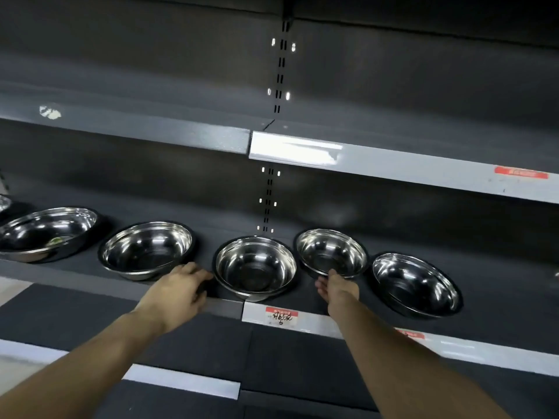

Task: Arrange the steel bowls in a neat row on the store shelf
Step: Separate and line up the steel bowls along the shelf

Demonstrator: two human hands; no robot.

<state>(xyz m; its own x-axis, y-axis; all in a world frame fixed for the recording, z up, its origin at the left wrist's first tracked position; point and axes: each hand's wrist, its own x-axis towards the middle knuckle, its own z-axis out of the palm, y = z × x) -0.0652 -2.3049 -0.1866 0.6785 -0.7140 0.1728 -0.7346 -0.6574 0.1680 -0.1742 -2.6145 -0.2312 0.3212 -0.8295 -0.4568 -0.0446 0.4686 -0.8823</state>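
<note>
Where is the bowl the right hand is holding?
Head view, right of centre: the tilted bowl sits between the centre bowl and the far-right bowl, right hand at its front rim.

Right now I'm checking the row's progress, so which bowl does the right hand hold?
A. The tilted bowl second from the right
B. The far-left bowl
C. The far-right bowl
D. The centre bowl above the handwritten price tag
A: the right hand grips the near rim of the tilted bowl, which sits between the centre bowl and the far-right bowl; the left hand reaches beside the centre bowl.
</note>
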